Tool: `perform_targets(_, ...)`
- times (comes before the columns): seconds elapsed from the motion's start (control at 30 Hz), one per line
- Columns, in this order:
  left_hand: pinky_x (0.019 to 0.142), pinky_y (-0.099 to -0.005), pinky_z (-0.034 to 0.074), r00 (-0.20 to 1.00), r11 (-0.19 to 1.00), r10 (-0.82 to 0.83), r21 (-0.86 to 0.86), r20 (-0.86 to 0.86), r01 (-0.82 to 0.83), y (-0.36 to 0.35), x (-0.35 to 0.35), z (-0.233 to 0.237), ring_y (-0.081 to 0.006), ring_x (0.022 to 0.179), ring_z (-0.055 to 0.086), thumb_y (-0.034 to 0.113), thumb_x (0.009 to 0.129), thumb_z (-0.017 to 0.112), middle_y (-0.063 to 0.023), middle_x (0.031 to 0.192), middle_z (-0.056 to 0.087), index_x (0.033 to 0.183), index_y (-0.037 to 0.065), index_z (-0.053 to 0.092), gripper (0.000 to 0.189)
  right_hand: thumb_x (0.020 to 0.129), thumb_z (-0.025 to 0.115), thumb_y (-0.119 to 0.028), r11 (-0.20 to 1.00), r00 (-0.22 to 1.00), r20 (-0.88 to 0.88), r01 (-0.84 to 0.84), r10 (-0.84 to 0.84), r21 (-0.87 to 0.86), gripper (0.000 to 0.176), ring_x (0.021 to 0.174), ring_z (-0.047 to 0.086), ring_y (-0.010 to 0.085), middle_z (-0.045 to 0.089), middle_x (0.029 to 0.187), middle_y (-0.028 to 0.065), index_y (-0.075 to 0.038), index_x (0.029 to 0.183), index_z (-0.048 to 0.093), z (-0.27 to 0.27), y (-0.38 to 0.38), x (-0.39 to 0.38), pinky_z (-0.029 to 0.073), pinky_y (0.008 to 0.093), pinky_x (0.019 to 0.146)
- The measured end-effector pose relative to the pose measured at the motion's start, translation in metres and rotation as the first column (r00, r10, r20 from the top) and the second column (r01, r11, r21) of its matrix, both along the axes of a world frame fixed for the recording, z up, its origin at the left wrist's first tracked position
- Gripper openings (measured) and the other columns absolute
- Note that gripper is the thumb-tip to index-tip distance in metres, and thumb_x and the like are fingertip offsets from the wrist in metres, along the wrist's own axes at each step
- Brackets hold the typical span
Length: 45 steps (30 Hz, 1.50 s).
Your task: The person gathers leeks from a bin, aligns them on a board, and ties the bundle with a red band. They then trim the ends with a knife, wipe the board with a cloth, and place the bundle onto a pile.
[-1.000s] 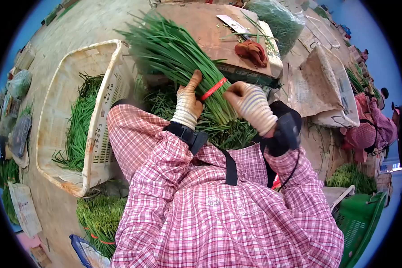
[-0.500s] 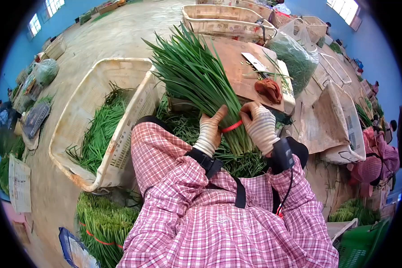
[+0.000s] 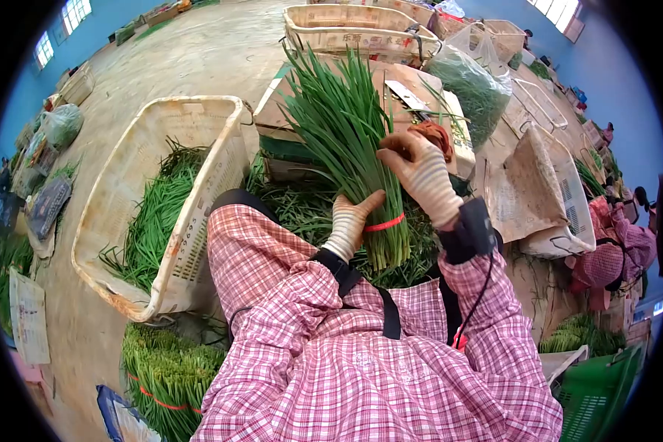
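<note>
A bunch of long green chives (image 3: 346, 140) stands tilted over my lap, leaf tips pointing away from me. A red band (image 3: 384, 223) circles it near the cut stem ends. My left hand (image 3: 352, 221), in a striped knit glove with bare fingertips, is closed round the stems just above the band. At the bunch's right side, my right hand (image 3: 423, 173) has its fingers curled in a pinch beside the leaves. Whatever is between those fingertips, if anything, cannot be made out. Loose greens (image 3: 302, 202) lie beneath the bunch, between my knees.
A white crate (image 3: 236, 140) with loose greens stands left. Ahead, a board (image 3: 280, 110) carries a knife (image 3: 407, 98) and a reddish-brown cloth (image 3: 435, 136). Banded bunches (image 3: 173, 368) sit at lower left. On the right are another crate (image 3: 578, 199) and a person in pink (image 3: 615, 254).
My right hand has moved from beside the red band up along the leaves. The bunch now stands more upright, still in my left hand, and the view has shifted slightly.
</note>
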<state>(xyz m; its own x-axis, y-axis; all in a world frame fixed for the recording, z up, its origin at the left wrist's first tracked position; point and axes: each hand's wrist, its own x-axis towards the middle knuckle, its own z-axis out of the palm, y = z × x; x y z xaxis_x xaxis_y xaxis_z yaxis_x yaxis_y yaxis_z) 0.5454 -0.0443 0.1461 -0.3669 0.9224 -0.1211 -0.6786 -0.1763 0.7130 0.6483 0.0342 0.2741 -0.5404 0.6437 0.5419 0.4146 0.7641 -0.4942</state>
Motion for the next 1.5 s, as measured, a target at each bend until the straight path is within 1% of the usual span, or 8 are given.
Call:
perform_targets(0.33,0.094,-0.0362,0.053,0.997,0.997,0.006,0.081,-0.079,0.0,0.001,-0.009,-0.009,-0.0241,0.107,0.065,0.005,0.077,0.084,-0.0113,0.122,0.066,0.131,0.0,0.051,0.063,0.083,0.064,-0.013,0.953,0.987,-0.159,-0.033,-0.016,-0.3,0.025,0.09,0.07,0.0367,0.071,0.095,0.0227,0.002,0.103,0.066,-0.028,0.011,-0.021,0.054,0.04,0.078)
perform_targets(0.53,0.097,-0.0344,0.05,0.99,0.998,-0.011,0.053,-0.14,0.019,0.002,-0.005,-0.007,-0.0207,0.11,0.062,0.013,0.074,0.087,-0.0069,0.124,0.064,0.132,0.004,0.052,0.068,0.09,0.065,-0.015,0.966,0.998,0.053,0.051,-0.039,-0.255,0.024,0.094,0.069,0.0392,0.07,0.099,0.0225,-0.003,0.11,0.066,-0.022,-0.016,-0.031,0.055,0.0428,0.079)
perform_targets(0.57,0.096,-0.0341,0.05,0.984,0.999,-0.002,0.043,-0.181,0.01,0.001,-0.005,-0.007,-0.0192,0.111,0.061,0.016,0.074,0.088,-0.0059,0.125,0.063,0.132,0.004,0.052,0.07,0.091,0.062,-0.007,0.995,0.998,0.056,0.037,-0.031,-0.097,0.02,0.081,0.072,0.0264,0.071,0.088,0.0189,0.001,0.11,0.065,-0.026,-0.016,-0.033,0.055,0.0347,0.07)
perform_targets(0.7,0.091,-0.0319,0.052,0.993,0.994,0.001,0.105,-0.114,0.011,0.005,-0.002,-0.017,-0.018,0.104,0.063,0.015,0.077,0.086,-0.0068,0.117,0.067,0.128,0.003,0.057,0.06,0.093,0.064,-0.022,0.996,0.989,0.125,0.082,-0.083,0.017,0.019,0.085,0.07,0.0387,0.071,0.091,0.0195,-0.007,0.103,0.068,-0.019,-0.018,-0.039,0.055,0.0437,0.073)
perform_targets(1.0,0.101,-0.0352,0.049,0.988,0.937,0.11,0.319,0.104,-0.138,-0.009,-0.001,0.005,-0.02,0.115,0.059,0.004,0.076,0.082,-0.007,0.126,0.063,0.14,0.005,0.048,0.073,0.102,0.05,-0.018,0.828,0.874,-0.192,-0.485,0.446,-0.282,0.042,0.096,0.064,0.0176,0.061,0.134,0.0123,0.004,0.138,0.053,0.037,-0.023,-0.009,0.051,0.0278,0.082)
perform_targets(1.1,0.104,-0.0419,0.048,0.956,0.918,0.061,0.36,0.285,-0.166,-0.046,-0.029,0.06,-0.0227,0.121,0.056,0.006,0.078,0.083,-0.0085,0.129,0.061,0.143,0.004,0.044,0.076,0.107,0.043,-0.024,0.959,0.918,-0.285,-0.281,0.277,0.031,0.044,0.1,0.063,0.0169,0.06,0.137,0.011,0.003,0.14,0.052,0.067,-0.03,0.013,0.048,0.0277,0.086)
perform_targets(1.23,0.096,-0.0429,0.054,0.877,0.665,0.39,0.573,0.28,-0.479,-0.104,-0.091,0.108,-0.0266,0.115,0.061,0.022,0.088,0.076,-0.0119,0.123,0.062,0.14,0.001,0.042,0.066,0.108,0.042,-0.028,0.979,0.954,-0.244,-0.192,0.172,-0.061,0.044,0.111,0.059,0.0172,0.06,0.135,0.009,0.002,0.138,0.055,0.065,0.039,0.041,0.046,0.0293,0.096)
perform_targets(1.5,0.1,-0.0429,0.049,0.579,0.567,0.811,0.36,-0.088,-0.74,-0.417,-0.166,0.139,-0.0241,0.108,0.059,0.058,0.09,0.054,-0.0093,0.135,0.057,0.143,0.008,0.046,0.073,0.102,0.06,-0.025,0.687,0.974,-0.194,-0.219,0.116,-0.693,0.032,0.105,0.062,0.0106,0.062,0.13,0.0052,-0.006,0.127,0.066,-0.03,0.121,0.037,0.052,0.0228,0.084)
